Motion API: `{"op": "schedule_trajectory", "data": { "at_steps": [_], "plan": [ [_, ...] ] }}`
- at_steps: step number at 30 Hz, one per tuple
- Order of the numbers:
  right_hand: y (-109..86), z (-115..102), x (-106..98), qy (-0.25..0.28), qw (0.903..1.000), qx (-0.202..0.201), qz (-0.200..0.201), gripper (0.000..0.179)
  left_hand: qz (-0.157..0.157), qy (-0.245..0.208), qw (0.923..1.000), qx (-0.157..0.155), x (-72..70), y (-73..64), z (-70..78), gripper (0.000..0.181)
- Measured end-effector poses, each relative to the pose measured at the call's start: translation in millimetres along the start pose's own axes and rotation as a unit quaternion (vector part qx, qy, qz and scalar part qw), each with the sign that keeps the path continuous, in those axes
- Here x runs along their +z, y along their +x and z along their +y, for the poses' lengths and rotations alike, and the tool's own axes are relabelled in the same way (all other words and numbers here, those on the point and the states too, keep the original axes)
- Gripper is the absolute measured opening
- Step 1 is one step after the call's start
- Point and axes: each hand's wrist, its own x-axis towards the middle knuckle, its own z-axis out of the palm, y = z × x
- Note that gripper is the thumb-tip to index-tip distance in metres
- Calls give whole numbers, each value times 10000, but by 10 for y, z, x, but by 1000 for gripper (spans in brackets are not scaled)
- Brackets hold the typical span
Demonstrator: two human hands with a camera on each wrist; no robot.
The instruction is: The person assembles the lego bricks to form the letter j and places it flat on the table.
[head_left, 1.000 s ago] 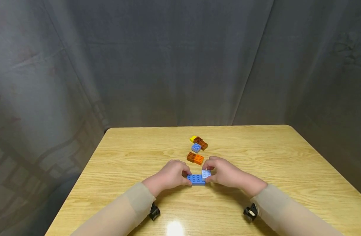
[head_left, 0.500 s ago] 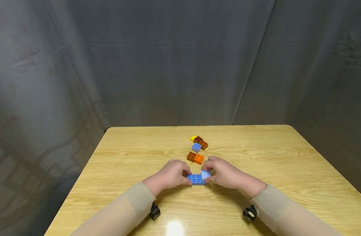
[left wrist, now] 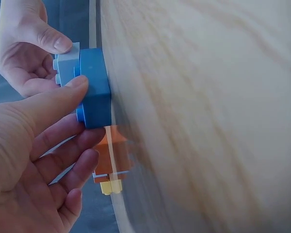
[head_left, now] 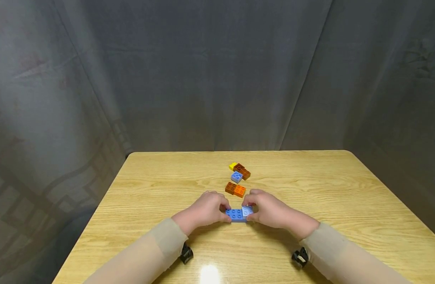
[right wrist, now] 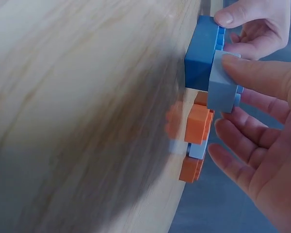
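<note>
A long blue toy building brick [head_left: 234, 215] lies studs up on the table in the head view. My left hand [head_left: 207, 209] pinches its left end, thumb at the near side and fingers at the far side. At the brick's right end sits a small light blue brick [head_left: 246, 211], which my right hand [head_left: 270, 209] pinches between thumb and fingers. Seen from the right wrist, the light blue brick [right wrist: 221, 82] is flush against the studded top of the long blue brick [right wrist: 201, 58]. The left thumb presses close to the studs of the blue brick [left wrist: 96, 97] in the left wrist view.
Just beyond the hands lie a brown brick [head_left: 230, 187] and an orange brick [head_left: 240, 191], side by side. Behind them are a periwinkle brick [head_left: 237, 176] lying underside up, two more brown bricks [head_left: 245, 174] and a yellow piece [head_left: 233, 166]. Grey curtains [head_left: 217, 79] surround the wooden table [head_left: 160, 181].
My right hand has shifted the light blue brick slightly left and down, so it sits more squarely over the blue brick's right end. The left hand keeps its grip.
</note>
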Motion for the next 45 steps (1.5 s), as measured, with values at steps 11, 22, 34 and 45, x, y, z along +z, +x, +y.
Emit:
{"op": "schedule_trajectory", "data": {
  "at_steps": [11,22,34,45],
  "plan": [
    [-1,-39,30,-269,9996,19,108,23,-9,25,10000,6,0,7,1,24],
    [5,-32,35,57,9995,299,92,24,-337,-718,9961,-393,-83,87,-77,26],
    [-2,3,69,451,9975,482,253,29,103,-306,9934,-1098,-261,534,-269,46],
    [20,-65,90,423,9976,533,141,29,-147,-357,9950,-918,-150,667,-332,36]
  ]
}}
